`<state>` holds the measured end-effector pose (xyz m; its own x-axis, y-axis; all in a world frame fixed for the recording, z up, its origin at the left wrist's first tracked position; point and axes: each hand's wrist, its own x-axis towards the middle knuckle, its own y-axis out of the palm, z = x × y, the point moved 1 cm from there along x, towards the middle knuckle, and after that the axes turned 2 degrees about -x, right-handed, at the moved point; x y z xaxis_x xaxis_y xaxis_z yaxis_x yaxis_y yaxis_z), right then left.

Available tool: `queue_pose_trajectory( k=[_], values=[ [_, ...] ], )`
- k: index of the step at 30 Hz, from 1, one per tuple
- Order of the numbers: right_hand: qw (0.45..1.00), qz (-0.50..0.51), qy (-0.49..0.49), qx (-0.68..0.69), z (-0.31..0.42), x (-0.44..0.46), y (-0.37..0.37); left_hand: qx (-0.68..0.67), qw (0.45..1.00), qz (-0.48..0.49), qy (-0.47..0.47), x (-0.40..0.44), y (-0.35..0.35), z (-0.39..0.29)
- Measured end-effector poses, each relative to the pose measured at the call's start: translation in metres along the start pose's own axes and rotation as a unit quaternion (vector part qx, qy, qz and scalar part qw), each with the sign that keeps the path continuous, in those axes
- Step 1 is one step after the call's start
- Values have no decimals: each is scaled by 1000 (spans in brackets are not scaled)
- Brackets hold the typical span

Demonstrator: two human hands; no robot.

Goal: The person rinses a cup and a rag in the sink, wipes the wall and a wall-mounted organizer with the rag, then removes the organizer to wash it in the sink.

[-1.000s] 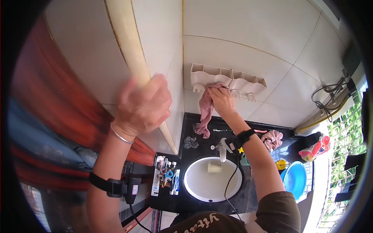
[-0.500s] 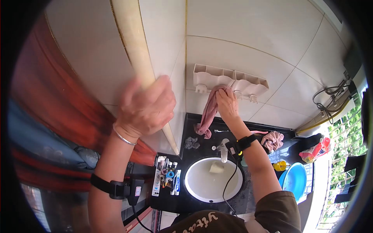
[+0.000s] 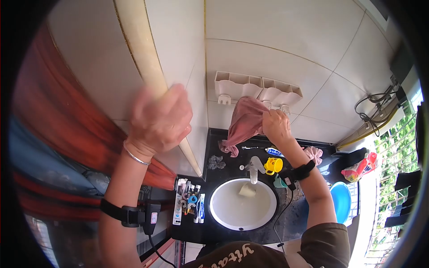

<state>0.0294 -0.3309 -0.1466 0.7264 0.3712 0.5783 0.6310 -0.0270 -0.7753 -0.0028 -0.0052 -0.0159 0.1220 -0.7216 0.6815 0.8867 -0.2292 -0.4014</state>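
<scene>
My left hand is raised against the cream corner trim of the wall, its fingers curled around the edge and somewhat blurred. With my right hand I pinch the right side of a pink cloth, which spreads out below the white wall-mounted holder. The cloth's upper part lies against the holder's middle, and its lower end hangs down to the black counter. Whether a hook holds the cloth is hidden.
Below is a white sink with a faucet and a pale block inside. A yellow cup, toothpaste tubes, a blue basin and a red package stand around. A red curtain hangs at left.
My right hand has moved right and slightly down, pulling the pink cloth wider. The yellow cup beside the faucet has come into fuller view. My left hand stays at the trim.
</scene>
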Motion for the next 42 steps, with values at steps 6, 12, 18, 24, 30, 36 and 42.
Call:
queue_pose_trajectory(
  k=[6, 12, 18, 24, 30, 36, 42],
  values=[
    [566, 316, 330, 686, 30, -20, -4, -4, 1000, 2, -3, 1, 0, 0],
    [233, 120, 466, 845, 53, -43, -7, 0, 1000, 1, -1, 1, 0, 0],
    [179, -24, 357, 916, 35, -26, -78, 6, 1000, -4, -2, 0, 2, 0],
    [416, -180, 367, 812, 20, -29, -31, 27, 1000, -4, -15, 3, 0, -3],
    [971, -127, 182, 85, -5, 5, 45, 14, 1000, 0, 5, 3, 1, -2],
    [992, -79, 98, 25, -30, -7, 50, 19, 1000, -1, 4, 2, 1, -2],
    [945, 29, 285, 156, -43, -70, 59, 22, 1000, 2, 5, 2, 1, -2]
  ],
)
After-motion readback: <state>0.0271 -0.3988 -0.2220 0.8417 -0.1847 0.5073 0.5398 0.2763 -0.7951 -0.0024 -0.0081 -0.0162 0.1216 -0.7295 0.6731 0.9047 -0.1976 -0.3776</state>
